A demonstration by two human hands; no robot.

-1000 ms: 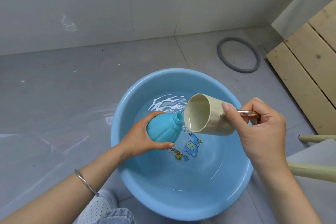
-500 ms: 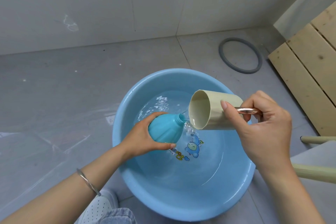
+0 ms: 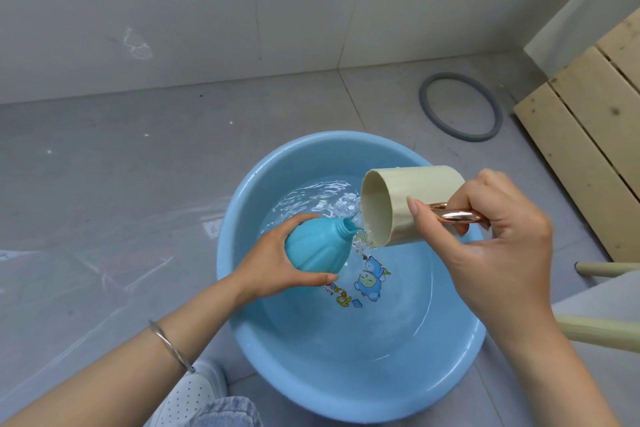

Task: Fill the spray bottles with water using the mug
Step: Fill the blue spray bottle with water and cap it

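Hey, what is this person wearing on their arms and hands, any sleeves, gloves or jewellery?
Both forearms are bare, with no sleeves or gloves in view. A thin silver-coloured bangle circles the left wrist. The left hand and right hand show no rings on the visible fingers, and the right wrist carries nothing.

We see a pale grey wall (image 3: 207, 10), marked by a white smear (image 3: 138, 45), meeting a grey tiled floor (image 3: 104, 156). A grey ring (image 3: 424, 102) (rubber, it seems) lies near pale wooden slats (image 3: 581, 135) at right. Light is soft and even.
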